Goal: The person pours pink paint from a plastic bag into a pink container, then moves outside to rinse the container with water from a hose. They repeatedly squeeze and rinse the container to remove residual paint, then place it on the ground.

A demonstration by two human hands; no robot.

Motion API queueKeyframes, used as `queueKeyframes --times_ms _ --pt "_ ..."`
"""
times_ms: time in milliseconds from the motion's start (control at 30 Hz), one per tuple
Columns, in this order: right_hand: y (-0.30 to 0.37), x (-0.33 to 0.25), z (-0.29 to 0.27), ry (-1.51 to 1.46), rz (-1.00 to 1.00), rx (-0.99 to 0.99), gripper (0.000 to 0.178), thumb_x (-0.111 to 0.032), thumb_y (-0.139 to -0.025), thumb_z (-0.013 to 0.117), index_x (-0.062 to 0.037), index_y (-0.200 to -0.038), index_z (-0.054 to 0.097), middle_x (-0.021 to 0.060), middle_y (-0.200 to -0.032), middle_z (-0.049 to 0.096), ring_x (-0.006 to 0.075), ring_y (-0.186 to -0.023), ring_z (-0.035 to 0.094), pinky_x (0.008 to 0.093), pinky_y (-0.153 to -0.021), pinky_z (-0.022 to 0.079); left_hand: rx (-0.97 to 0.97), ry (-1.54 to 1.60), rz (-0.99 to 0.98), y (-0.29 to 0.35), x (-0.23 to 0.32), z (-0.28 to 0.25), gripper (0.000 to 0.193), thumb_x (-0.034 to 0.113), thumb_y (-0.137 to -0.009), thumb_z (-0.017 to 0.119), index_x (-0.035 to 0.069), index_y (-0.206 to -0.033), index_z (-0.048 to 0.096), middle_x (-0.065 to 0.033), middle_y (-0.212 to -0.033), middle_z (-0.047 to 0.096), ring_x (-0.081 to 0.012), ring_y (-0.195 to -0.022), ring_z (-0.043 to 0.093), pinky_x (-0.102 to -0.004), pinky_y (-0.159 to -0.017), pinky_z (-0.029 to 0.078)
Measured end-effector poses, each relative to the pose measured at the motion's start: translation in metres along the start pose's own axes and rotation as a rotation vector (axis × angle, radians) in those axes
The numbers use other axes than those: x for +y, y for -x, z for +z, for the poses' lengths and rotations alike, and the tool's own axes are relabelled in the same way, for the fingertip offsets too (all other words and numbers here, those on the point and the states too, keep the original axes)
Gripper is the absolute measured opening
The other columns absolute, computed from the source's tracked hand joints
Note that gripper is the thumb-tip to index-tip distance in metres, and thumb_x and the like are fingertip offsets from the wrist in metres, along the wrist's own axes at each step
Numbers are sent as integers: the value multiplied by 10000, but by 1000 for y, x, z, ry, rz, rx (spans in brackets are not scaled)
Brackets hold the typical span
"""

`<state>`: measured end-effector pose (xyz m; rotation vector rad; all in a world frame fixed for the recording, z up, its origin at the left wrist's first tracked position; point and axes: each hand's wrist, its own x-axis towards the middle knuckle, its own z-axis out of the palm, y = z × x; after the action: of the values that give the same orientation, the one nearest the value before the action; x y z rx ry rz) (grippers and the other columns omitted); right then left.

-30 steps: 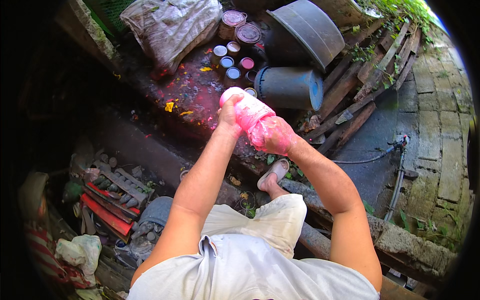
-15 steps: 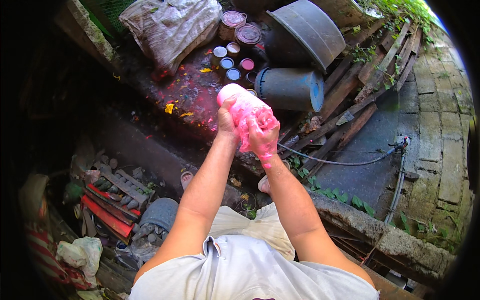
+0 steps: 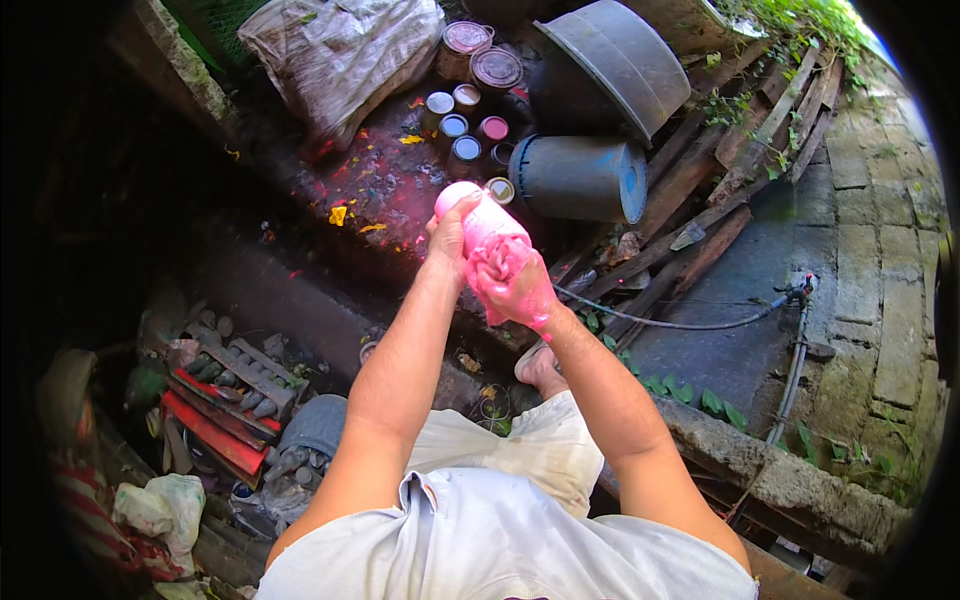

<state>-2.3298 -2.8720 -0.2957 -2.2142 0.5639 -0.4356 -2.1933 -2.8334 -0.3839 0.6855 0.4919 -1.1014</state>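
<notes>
My left hand [image 3: 447,232] is wrapped round the side of a bright pink cylinder [image 3: 485,215] with a rounded, pale upper end. It looks smooth and wet, and I cannot tell exactly what it is. My right hand [image 3: 522,292] is closed at the cylinder's lower end, on a crumpled, paint-soaked pink wad [image 3: 498,262] that looks like cloth or thin plastic. Pink paint smears the right fingers and wrist. Just beyond the cylinder stands a small open tin [image 3: 500,190].
Several small paint tins [image 3: 454,126] and two larger cans [image 3: 497,68] stand ahead, beside a dark bucket [image 3: 580,178] on its side and a big grey tub [image 3: 620,65]. A hose [image 3: 690,325] crosses on the right. Planks [image 3: 740,150] and a sack [image 3: 340,55] lie around.
The pink cylinder has shifted slightly down and more of its side shows. My right hand has slid down and turned, the pink wad moving with it. My right foot and knee have moved.
</notes>
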Motion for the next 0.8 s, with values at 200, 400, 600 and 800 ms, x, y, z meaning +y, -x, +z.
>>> queueKeyframes --times_ms 200,400,600,800 --pt "11 -4 2 304 -239 78 174 -148 -809 818 -56 -900 701 131 -794 706 353 -752 726 448 -702 591 -28 195 -34 -4 -4 -12 712 124 -800 863 -15 -1397 500 -210 -1205 676 -367 -1027 744 -542 -896 658" --pt "10 -11 15 220 -104 314 163 -120 -812 804 -65 -778 654 126 -733 672 339 -648 686 417 -637 568 175 143 118 -2 -18 -1 459 141 -884 781 49 -1322 679 -151 -1182 724 -327 -1078 732 -529 -968 626" --pt "8 -8 28 -27 197 629 134 -19 -820 759 -28 -823 626 68 -700 636 152 -635 646 348 -636 533 146 100 275 19 -22 17 1034 31 -765 884 90 -1558 222 -199 -1370 562 -372 -1166 689 -537 -990 621" --pt "-6 6 27 -617 467 829 32 -19 -973 660 -29 -943 664 36 -902 715 137 -795 687 342 -733 577 -243 184 298 23 -24 14 696 31 -812 836 63 -1433 521 -147 -1261 690 -316 -1129 717 -499 -989 622"
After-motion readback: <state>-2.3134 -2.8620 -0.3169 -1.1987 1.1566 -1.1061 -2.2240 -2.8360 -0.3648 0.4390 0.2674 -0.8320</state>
